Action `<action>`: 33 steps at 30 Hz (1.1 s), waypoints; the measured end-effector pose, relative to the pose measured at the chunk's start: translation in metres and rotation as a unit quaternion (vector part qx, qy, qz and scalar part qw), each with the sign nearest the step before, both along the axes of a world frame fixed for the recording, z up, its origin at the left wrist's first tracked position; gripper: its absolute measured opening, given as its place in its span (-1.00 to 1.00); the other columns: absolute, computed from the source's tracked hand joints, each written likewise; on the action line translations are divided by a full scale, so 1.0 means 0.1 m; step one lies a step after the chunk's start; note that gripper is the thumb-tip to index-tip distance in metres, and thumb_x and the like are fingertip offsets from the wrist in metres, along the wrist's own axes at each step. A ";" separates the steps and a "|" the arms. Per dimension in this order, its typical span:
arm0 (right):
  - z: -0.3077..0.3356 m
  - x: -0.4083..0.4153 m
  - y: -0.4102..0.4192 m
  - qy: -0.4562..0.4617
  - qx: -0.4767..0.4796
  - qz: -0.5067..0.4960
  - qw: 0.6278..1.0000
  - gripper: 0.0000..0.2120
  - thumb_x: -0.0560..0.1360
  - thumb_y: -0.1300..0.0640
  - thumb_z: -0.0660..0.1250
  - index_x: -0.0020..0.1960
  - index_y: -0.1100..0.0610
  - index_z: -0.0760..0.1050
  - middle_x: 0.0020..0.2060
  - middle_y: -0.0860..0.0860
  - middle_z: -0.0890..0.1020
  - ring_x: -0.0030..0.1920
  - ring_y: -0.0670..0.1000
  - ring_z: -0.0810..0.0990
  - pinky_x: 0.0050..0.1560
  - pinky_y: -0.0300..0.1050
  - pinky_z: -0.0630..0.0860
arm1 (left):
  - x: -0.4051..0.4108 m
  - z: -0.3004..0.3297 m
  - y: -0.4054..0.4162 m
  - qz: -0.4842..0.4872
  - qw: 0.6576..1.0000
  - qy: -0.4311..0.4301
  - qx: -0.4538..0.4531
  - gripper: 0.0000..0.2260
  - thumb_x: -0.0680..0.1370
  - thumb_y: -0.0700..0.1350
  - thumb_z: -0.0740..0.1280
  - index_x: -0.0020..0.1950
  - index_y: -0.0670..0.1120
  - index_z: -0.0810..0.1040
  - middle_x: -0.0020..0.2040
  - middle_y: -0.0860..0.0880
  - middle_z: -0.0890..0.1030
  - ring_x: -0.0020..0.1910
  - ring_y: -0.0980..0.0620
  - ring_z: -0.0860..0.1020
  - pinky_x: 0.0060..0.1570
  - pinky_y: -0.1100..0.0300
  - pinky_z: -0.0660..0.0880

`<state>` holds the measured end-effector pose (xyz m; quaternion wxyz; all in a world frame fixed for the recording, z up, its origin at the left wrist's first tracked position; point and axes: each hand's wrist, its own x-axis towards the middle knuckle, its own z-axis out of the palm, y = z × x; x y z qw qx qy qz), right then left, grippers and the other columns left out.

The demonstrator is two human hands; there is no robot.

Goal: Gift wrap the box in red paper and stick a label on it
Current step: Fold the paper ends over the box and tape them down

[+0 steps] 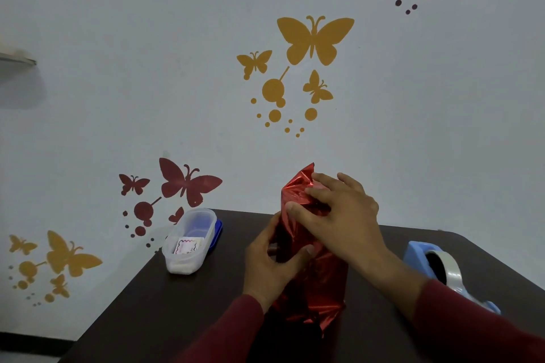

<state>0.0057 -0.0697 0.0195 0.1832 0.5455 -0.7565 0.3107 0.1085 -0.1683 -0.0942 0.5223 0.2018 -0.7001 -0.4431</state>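
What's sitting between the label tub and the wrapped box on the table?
Nothing visible. Bare dark table separates the clear tub, holding a label, from the red-wrapped box, which the left hand grips.

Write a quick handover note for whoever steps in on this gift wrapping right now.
Left hand grips the side of the red-wrapped box, which stands on the dark table.
Right hand presses the loose paper down at the top end.
Label lies in the clear tub, left; tape dispenser, right.
Done: sides covered.
Left: fold and tape top, stick label.
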 end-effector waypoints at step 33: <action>0.01 -0.70 0.22 -0.377 -0.044 0.208 0.902 -0.40 0.43 0.43 0.19 0.24 -0.10 0.68 0.00 -0.10 0.75 0.09 -0.02 0.69 0.12 -0.14 0.61 | -0.17 2.45 -0.02 -0.062 0.887 -0.281 -0.362 -0.87 0.51 -0.08 0.56 0.05 0.00 0.74 -0.09 0.06 0.74 -0.12 0.18 0.67 -0.07 0.24 0.57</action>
